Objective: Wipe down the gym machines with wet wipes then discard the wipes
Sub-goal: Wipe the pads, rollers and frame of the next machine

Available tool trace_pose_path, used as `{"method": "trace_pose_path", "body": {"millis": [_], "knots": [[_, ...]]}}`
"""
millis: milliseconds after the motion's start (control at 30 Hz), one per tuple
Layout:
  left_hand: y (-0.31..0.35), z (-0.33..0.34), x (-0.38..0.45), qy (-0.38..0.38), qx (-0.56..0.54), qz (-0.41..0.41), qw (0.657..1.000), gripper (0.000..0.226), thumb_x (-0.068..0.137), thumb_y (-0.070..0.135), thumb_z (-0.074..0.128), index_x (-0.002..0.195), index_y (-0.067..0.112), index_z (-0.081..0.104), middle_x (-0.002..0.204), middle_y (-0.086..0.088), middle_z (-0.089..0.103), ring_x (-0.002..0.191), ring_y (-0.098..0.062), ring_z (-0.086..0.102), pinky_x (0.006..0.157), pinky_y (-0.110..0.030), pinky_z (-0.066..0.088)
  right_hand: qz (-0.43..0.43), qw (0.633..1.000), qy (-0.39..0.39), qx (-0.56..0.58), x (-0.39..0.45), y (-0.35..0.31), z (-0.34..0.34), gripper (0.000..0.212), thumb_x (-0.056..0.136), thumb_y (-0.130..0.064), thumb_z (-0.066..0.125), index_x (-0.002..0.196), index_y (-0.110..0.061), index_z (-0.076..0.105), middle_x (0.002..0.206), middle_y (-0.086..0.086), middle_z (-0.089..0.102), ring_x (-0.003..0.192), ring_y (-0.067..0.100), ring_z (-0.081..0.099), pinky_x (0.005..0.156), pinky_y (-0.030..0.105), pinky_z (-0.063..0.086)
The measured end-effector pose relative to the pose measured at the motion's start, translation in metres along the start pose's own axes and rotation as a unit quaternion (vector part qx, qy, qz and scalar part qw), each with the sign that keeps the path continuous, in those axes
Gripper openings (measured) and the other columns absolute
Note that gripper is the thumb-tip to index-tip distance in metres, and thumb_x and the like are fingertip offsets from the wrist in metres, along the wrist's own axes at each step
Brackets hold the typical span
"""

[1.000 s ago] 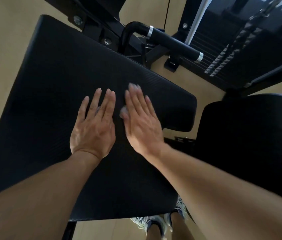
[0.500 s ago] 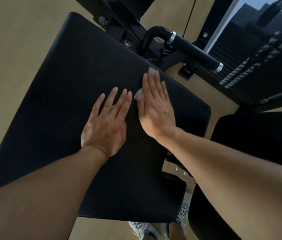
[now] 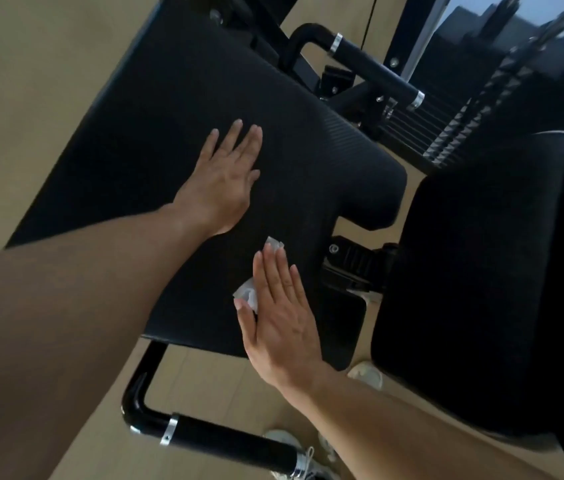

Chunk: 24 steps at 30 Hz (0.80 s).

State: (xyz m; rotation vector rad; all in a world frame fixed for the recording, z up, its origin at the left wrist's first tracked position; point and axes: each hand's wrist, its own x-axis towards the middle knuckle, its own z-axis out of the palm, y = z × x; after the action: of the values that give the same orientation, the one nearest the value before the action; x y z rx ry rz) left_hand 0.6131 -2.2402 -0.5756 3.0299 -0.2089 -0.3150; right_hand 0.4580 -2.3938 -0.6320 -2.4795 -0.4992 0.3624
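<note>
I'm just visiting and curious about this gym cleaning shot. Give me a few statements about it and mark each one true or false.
1. The right hand presses a white wipe flat against the black seat pad. True.
2. The left hand is gripping the grip bar nearest the camera. False: it lies flat on the pad, fingers straight, and that bar is untouched.
3. Both hands are on the same pad. True.
4. The wipe is bunched in a closed fist. False: the right hand's fingers are straight, with the wipe peeking out past the fingertips and beside the thumb.
5. A second grip bar shows beyond the pad. True.
</note>
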Motion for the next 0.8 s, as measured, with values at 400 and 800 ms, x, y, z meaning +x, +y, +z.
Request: {"method": "trace_pose_path", "body": {"millis": [400, 800], "knots": [[-0.004, 0.046, -0.136, 0.095, 0.085, 0.001, 0.992, 0.051, 0.109, 0.024, 0.026, 0.157, 0.010, 0.013, 0.165, -0.004, 0.021, 0.155, -0.020, 0.009, 0.127, -0.044, 0.011, -0.046, 0.992, 0.110, -0.037, -0.058, 0.013, 0.018, 0.048, 0.101, -0.014, 0.061, 0.147, -0.006, 0.051, 0.153, 0.011, 0.048, 0.144, 0.025, 0.042, 0.114, 0.043, 0.041], [-0.004, 0.049, -0.135, 0.103, 0.109, -0.001, 0.989, 0.050, 0.106, 0.023, 0.029, 0.155, 0.013, 0.030, 0.164, -0.004, 0.024, 0.155, -0.022, 0.014, 0.126, -0.046, 0.014, 0.185, 0.982, 0.046, -0.011, 0.076, 0.045, -0.040, 0.059, 0.111, -0.037, 0.013, 0.161, -0.014, -0.010, 0.169, 0.002, -0.018, 0.153, 0.014, -0.021, 0.127, 0.035, -0.010]]}}
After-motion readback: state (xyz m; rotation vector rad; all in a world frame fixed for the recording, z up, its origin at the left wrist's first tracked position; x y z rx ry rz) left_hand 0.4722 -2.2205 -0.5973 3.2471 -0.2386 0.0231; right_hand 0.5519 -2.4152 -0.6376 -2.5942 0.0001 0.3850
